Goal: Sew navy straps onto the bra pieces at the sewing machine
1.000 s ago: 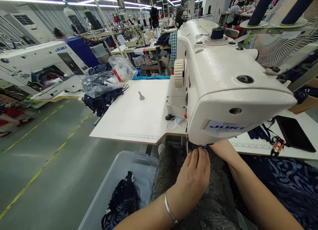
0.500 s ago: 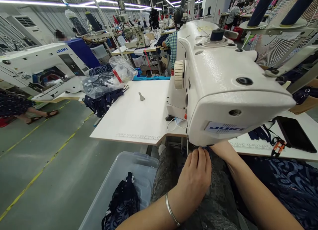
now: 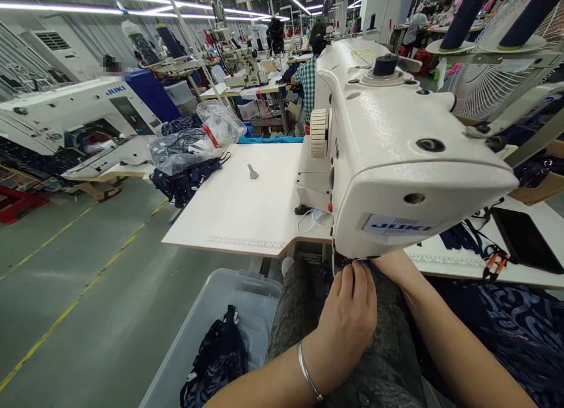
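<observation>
A white JUKI sewing machine (image 3: 396, 155) fills the middle of the head view, its head end toward me. My left hand (image 3: 348, 317), with a silver bangle at the wrist, pinches dark navy patterned fabric (image 3: 511, 331) just under the machine's head. My right hand (image 3: 392, 266) reaches under the same spot; its fingers are hidden by the machine, pressing on the fabric. The needle area is out of sight.
The white sewing table (image 3: 247, 202) carries a small metal tool (image 3: 251, 171) and a plastic bag (image 3: 194, 140) with dark cloth. A clear bin (image 3: 211, 314) with navy fabric stands at lower left. Orange snips (image 3: 493, 264) and a black phone (image 3: 522, 240) lie right. A person in a checked shirt (image 3: 306, 82) sits behind.
My hands stay at the machine's head, barely moving. A person walking along the aisle at the left has passed out of view. The view shifted slightly.
</observation>
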Tool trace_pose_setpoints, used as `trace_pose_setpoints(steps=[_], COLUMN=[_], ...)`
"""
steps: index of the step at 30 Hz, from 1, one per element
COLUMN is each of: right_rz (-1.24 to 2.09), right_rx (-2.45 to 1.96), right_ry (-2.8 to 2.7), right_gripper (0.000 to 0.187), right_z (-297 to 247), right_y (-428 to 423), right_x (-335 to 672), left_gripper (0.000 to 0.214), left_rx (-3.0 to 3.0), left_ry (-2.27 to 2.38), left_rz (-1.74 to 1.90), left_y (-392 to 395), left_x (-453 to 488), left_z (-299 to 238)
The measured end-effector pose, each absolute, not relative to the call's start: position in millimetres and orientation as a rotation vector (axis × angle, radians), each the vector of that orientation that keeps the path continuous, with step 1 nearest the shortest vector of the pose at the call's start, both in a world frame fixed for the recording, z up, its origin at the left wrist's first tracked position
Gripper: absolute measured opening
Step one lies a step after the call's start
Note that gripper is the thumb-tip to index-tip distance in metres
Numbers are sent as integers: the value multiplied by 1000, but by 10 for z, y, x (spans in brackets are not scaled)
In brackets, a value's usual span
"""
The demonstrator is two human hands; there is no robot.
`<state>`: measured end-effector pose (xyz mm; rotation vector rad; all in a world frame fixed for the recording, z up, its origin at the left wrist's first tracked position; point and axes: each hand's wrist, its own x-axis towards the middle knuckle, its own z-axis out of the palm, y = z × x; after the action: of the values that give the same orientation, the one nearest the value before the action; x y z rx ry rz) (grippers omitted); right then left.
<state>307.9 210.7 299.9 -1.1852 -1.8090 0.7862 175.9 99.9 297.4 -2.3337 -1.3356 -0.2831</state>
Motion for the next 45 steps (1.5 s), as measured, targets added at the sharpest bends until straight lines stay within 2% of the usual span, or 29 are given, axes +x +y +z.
trace_pose_setpoints(steps=[9, 23, 28, 36, 45], right_rz=[810, 834, 891, 1008, 889], right_rx=[-1152, -1200, -1163, -1072, -1126], right_ry=[-1799, -1737, -1706, -1720, -1684], right_gripper=[37, 40, 47, 47, 49], right_z=[2887, 2714, 2775, 2880, 2767], right_y=[2121, 2130, 2107, 2095, 2130], right_x=[3094, 3101, 3093, 3088, 3087], left_gripper=[38, 36, 35, 37, 36], left_rx=[-2276, -2318, -2349, -2348, -2373], left_ry=[-1384, -1359, -1333, -1333, -1346], left_rz=[-376, -444, -459, -331, -301], left_y=[1024, 1025, 1027, 993, 1037], left_x=[1757, 1700, 1701, 1705, 1717], left_z=[2969, 2974, 2976, 2988, 3056])
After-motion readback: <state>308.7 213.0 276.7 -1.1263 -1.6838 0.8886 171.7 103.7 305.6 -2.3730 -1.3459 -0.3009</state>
